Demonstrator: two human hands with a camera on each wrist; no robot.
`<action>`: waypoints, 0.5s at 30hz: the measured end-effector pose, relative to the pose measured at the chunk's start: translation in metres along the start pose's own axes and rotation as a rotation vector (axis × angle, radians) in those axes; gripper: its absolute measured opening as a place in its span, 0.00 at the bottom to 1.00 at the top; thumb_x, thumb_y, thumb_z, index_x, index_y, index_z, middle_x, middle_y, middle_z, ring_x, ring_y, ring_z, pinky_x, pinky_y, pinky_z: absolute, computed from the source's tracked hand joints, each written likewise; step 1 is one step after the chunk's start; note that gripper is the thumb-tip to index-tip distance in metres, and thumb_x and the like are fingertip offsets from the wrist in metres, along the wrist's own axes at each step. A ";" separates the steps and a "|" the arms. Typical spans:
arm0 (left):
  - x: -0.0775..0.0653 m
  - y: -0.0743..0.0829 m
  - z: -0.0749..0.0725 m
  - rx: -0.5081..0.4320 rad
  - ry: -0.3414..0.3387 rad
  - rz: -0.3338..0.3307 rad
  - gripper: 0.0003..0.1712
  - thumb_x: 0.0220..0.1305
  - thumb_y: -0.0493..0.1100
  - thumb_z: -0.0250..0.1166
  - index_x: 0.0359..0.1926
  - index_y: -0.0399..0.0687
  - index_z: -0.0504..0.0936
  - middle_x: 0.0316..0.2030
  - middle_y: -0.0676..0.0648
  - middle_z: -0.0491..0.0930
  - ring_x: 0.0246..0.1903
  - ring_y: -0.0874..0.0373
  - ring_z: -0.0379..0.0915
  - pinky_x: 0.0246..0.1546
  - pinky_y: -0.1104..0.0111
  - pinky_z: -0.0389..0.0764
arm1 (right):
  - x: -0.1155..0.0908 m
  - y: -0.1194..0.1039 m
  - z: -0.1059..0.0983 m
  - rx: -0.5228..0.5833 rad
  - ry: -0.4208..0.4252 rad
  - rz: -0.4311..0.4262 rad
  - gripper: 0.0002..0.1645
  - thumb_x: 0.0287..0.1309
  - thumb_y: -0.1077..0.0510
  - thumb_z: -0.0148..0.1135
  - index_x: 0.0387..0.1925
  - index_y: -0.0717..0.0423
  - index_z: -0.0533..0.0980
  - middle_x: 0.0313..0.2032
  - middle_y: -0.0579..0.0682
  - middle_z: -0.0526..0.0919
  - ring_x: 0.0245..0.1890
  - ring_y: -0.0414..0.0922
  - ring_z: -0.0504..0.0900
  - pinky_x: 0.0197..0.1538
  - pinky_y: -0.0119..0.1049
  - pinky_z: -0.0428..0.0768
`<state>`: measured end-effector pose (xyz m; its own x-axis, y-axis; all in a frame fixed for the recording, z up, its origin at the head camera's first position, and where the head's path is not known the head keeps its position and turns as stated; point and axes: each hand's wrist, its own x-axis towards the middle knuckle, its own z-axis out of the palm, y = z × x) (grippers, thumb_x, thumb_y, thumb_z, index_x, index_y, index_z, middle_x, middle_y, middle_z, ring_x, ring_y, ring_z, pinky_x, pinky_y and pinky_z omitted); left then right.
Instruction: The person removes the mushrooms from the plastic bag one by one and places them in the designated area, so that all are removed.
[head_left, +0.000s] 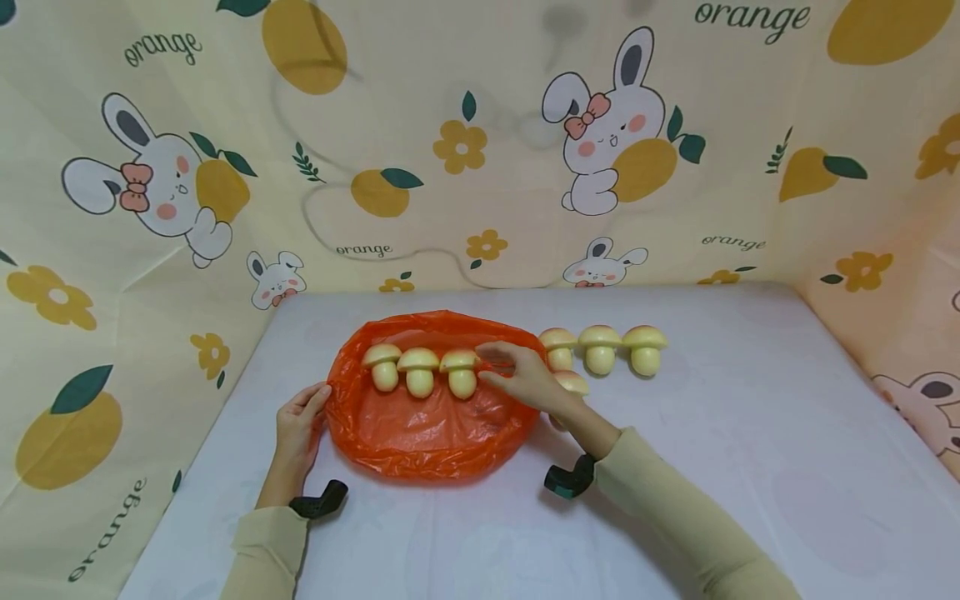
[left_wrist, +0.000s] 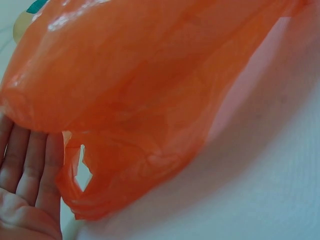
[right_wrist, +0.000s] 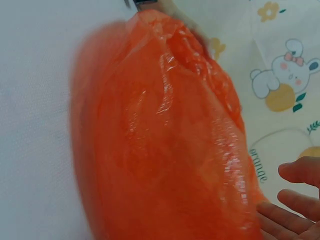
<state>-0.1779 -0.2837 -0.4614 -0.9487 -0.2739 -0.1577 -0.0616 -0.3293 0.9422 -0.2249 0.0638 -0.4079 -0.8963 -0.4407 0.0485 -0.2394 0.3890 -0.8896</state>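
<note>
By the left hand [head_left: 297, 423], the left rim of the bag [head_left: 442, 465] is pinched, presumably so its mouth is spread. Inside, three mushrooms [head_left: 418, 372] are lined up. Over the right rim the right hand [head_left: 527, 380] is held, thumb and fingers parted, nothing gripped, though contact with the nearest mushroom [head_left: 461, 372] cannot be judged. Beyond, more mushrooms [head_left: 600, 350] are set within reach. The pale table [head_left: 712, 450] is backed by printed cloth [head_left: 510, 58]

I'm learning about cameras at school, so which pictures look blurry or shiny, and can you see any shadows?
Head view: bright, the mushroom-shaped pieces fairly clear; left wrist view: dimmer and soft, white glare at the orange bag's upper left, a broad shadow beside it on the tabletop; right wrist view: the bag's left edge smeared, pale shiny streaks along its folds.
</note>
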 end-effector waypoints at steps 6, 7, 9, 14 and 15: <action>0.001 -0.003 0.000 -0.047 -0.041 0.062 0.16 0.67 0.35 0.59 0.28 0.58 0.87 0.25 0.60 0.85 0.27 0.70 0.79 0.32 0.80 0.81 | 0.007 0.005 0.006 -0.056 0.034 -0.047 0.26 0.60 0.62 0.62 0.59 0.66 0.71 0.58 0.63 0.79 0.59 0.58 0.78 0.61 0.50 0.78; 0.001 -0.004 0.000 -0.052 -0.043 0.065 0.16 0.67 0.35 0.59 0.28 0.57 0.87 0.25 0.60 0.86 0.27 0.70 0.79 0.32 0.80 0.81 | 0.009 0.005 0.007 -0.063 0.038 -0.053 0.26 0.60 0.62 0.62 0.59 0.67 0.71 0.58 0.63 0.79 0.59 0.58 0.78 0.61 0.50 0.78; 0.001 -0.004 0.000 -0.057 -0.046 0.067 0.16 0.67 0.35 0.59 0.28 0.57 0.87 0.26 0.60 0.86 0.27 0.70 0.79 0.32 0.80 0.81 | 0.011 0.006 0.009 -0.078 0.042 -0.068 0.26 0.60 0.62 0.62 0.59 0.68 0.70 0.58 0.64 0.78 0.59 0.59 0.78 0.61 0.50 0.78; 0.002 -0.003 -0.001 -0.051 -0.041 0.056 0.15 0.66 0.36 0.59 0.28 0.58 0.87 0.26 0.60 0.86 0.27 0.70 0.79 0.32 0.80 0.81 | 0.016 0.004 0.013 -0.127 0.042 -0.095 0.27 0.60 0.62 0.63 0.59 0.70 0.70 0.57 0.66 0.78 0.59 0.59 0.78 0.61 0.50 0.78; 0.002 -0.003 -0.001 -0.050 -0.041 0.054 0.15 0.67 0.36 0.59 0.28 0.58 0.87 0.26 0.60 0.85 0.27 0.70 0.78 0.32 0.80 0.81 | 0.017 0.003 0.013 -0.133 0.044 -0.098 0.27 0.60 0.62 0.63 0.58 0.70 0.70 0.57 0.66 0.78 0.59 0.59 0.78 0.61 0.50 0.78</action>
<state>-0.1790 -0.2837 -0.4647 -0.9622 -0.2554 -0.0942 0.0042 -0.3600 0.9329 -0.2362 0.0471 -0.4159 -0.8811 -0.4469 0.1550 -0.3716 0.4511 -0.8115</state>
